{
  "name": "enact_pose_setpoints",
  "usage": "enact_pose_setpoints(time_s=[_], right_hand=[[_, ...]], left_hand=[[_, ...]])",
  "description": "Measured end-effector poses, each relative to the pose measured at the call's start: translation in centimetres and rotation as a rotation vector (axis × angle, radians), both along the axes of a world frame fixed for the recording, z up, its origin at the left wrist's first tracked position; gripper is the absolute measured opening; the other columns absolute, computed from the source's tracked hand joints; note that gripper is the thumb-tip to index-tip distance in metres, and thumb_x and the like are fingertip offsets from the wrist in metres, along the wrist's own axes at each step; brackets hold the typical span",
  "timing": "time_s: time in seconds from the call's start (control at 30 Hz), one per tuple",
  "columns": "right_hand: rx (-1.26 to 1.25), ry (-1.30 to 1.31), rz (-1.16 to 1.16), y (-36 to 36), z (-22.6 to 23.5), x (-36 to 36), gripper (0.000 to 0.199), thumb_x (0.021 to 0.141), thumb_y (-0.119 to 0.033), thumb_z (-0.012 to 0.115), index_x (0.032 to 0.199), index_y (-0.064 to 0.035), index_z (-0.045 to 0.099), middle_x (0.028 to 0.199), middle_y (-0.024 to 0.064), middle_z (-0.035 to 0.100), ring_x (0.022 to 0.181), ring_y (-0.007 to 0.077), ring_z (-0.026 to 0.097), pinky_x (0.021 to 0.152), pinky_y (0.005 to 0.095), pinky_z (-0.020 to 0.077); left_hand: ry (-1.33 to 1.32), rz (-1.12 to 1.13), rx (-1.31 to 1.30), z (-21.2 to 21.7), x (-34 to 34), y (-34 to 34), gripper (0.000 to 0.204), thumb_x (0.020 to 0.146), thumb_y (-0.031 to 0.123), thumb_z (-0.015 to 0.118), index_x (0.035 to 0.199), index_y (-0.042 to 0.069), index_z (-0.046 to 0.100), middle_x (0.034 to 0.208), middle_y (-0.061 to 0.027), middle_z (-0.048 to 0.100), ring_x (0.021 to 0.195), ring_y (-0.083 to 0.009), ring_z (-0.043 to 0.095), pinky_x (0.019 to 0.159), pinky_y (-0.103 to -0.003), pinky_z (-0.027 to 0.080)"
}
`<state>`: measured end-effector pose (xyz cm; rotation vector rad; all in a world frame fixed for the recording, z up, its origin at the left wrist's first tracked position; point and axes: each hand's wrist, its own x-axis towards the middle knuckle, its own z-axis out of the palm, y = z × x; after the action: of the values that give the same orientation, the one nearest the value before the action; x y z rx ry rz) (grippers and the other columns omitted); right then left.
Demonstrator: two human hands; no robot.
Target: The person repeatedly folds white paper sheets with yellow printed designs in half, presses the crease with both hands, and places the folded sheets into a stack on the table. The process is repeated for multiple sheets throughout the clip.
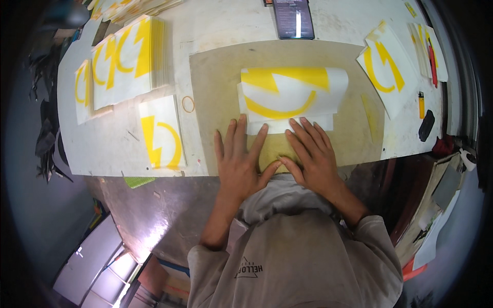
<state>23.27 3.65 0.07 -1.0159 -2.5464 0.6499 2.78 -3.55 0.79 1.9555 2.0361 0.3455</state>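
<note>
A white sheet with yellow painted shapes (pixel 287 100) lies on the tan work mat in front of me, its far side curled over. Beneath its near edge a strip of white sheet (pixel 322 123) shows. My left hand (pixel 239 163) rests flat with its fingers spread, fingertips at the near left corner of the sheets. On the near edge lie the fingertips of my right hand (pixel 316 160), also flat and spread. The two thumbs almost meet by the table's front edge. Neither hand grips anything.
Stacks of yellow-marked sheets (pixel 126 61) stand at the left, with a single sheet (pixel 163 136) nearer. At the right lie another marked sheet (pixel 385 72), a red pen (pixel 432 65), a yellow lighter (pixel 421 105) and a black object (pixel 426 126). A phone (pixel 294 19) sits far back.
</note>
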Motion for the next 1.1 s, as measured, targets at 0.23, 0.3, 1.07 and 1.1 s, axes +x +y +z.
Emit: enact_pose_setpoints(time_s=[0.23, 0.3, 1.07, 1.1], right_hand=[[0.014, -0.020, 0.002, 0.1, -0.6, 0.2, 0.056, 0.093, -0.034, 0.073, 0.136, 0.0004, 0.060, 0.151, 0.0176, 0.052, 0.142, 0.0375, 0.047, 0.116, 0.0538, 0.0371], [0.034, -0.041, -0.016, -0.1, -0.6, 0.0, 0.053, 0.094, -0.034, 0.072, 0.135, -0.0017, 0.062, 0.151, 0.0170, 0.052, 0.142, 0.0368, 0.047, 0.117, 0.0536, 0.0365], [0.160, 0.113, 0.129, 1.2, 1.7, -3.0, 0.034, 0.094, -0.022, 0.067, 0.121, -0.0016, 0.069, 0.138, 0.0146, 0.062, 0.130, 0.0368, 0.056, 0.112, 0.0550, 0.0412], [0.183, 0.061, 0.129, 3.2, 1.2, -4.5, 0.036, 0.097, -0.024, 0.065, 0.126, -0.0030, 0.068, 0.143, 0.0139, 0.060, 0.136, 0.0357, 0.052, 0.116, 0.0560, 0.0374]], left_hand=[[0.033, 0.042, 0.033, -0.1, -1.0, -0.8, 0.086, 0.084, 0.060, 0.075, 0.150, 0.009, 0.054, 0.161, -0.0270, 0.035, 0.149, -0.0463, 0.033, 0.120, -0.066, 0.020], [-0.004, 0.108, 0.081, 0.0, -0.8, -1.1, 0.084, 0.087, 0.057, 0.074, 0.149, 0.004, 0.053, 0.159, -0.0271, 0.039, 0.148, -0.0471, 0.035, 0.120, -0.064, 0.022], [-0.013, -0.046, 0.032, -2.8, 3.7, -0.5, 0.075, 0.098, 0.049, 0.061, 0.154, 0.000, 0.046, 0.159, -0.0204, 0.045, 0.152, -0.0451, 0.032, 0.120, -0.071, 0.016], [0.000, -0.027, 0.026, -3.4, 3.8, -0.7, 0.073, 0.099, 0.047, 0.061, 0.153, 0.000, 0.046, 0.159, -0.0207, 0.045, 0.152, -0.0453, 0.032, 0.120, -0.071, 0.016]])
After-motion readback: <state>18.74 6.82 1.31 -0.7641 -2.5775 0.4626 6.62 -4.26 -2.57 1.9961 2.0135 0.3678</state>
